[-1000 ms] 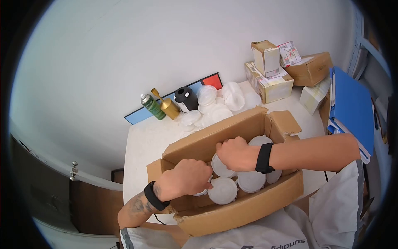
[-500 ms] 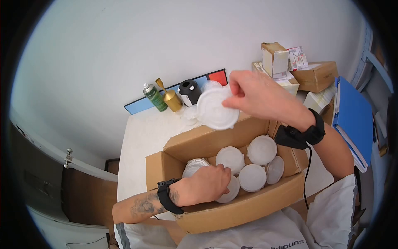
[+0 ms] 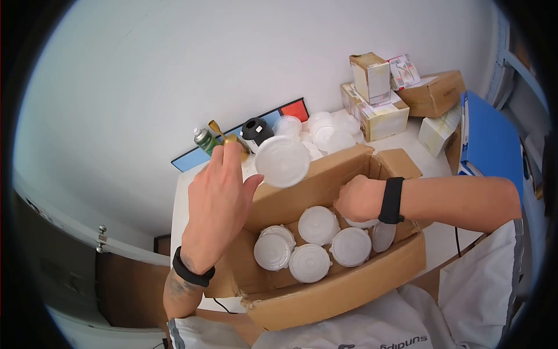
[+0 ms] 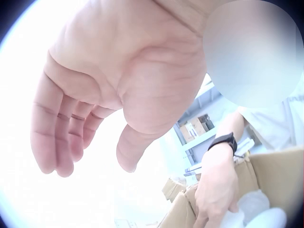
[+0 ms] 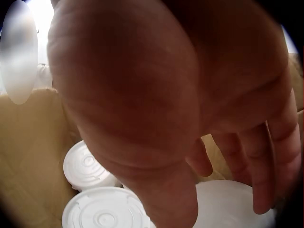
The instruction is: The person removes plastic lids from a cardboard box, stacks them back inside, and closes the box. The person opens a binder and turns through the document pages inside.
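Observation:
In the head view a round white lid (image 3: 282, 161) hangs in the air above the box's far wall, just past my left thumb. My left hand (image 3: 218, 203) is raised at the left with fingers extended; the left wrist view shows nothing in its palm. Down in the cardboard box (image 3: 340, 296), my right hand (image 3: 360, 199) reaches over a round white lid (image 5: 225, 204) near the back right, thumb on one side of it and fingertips at the other edge. Several more ringed white lids (image 3: 310, 263) lie in the box, one (image 3: 383, 235) tilted against the right end.
Behind the box lies a heap of translucent lids (image 3: 322, 131). A green spray can (image 3: 206, 139), a gold-coloured object (image 3: 233, 141) and a black container (image 3: 256, 132) stand left of it. Small cartons (image 3: 378, 116) and a blue binder (image 3: 491, 136) are at the right.
My right hand lifted a lid out of the box and has come back down into it, further right. My left hand rose from the box to the left, and a lid now hangs beyond it.

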A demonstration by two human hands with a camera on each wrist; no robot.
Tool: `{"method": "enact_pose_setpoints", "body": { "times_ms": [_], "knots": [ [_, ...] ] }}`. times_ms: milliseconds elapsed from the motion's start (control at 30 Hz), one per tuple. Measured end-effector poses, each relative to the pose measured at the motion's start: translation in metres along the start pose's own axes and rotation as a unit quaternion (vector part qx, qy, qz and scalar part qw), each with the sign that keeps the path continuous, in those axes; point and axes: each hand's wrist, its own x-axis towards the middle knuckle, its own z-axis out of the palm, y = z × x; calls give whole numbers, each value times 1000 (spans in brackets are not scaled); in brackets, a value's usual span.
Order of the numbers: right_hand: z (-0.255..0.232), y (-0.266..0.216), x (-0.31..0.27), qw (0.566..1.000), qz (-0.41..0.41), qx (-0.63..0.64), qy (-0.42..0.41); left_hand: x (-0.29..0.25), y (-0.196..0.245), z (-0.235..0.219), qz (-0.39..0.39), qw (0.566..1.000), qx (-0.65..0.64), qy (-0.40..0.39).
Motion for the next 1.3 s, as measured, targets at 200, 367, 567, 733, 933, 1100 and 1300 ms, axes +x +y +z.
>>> {"method": "enact_pose_setpoints", "body": {
  "times_ms": [200,367,567,733,933,1100,1300],
  "knots": [
    [9,-14,30,993,52,-75,-74,-36,-24,53,145,935,2,-324],
    [7,-22,15,995,62,-64,-46,-48,-30,76,117,836,111,-524],
    [1,-24,-17,999,41,-9,-10,-47,-18,77,122,811,80,-566],
    [3,-19,-15,997,-34,31,-58,-46,-11,74,140,818,111,-546],
    [-2,-21,-7,994,-4,74,-78,-62,-3,66,201,819,99,-527],
    [28,-37,1,992,4,48,-118,-30,-12,33,164,874,19,-456],
    [-4,-38,2,992,-26,75,-99,-1,-13,-15,49,998,-28,3]
  ]
}}
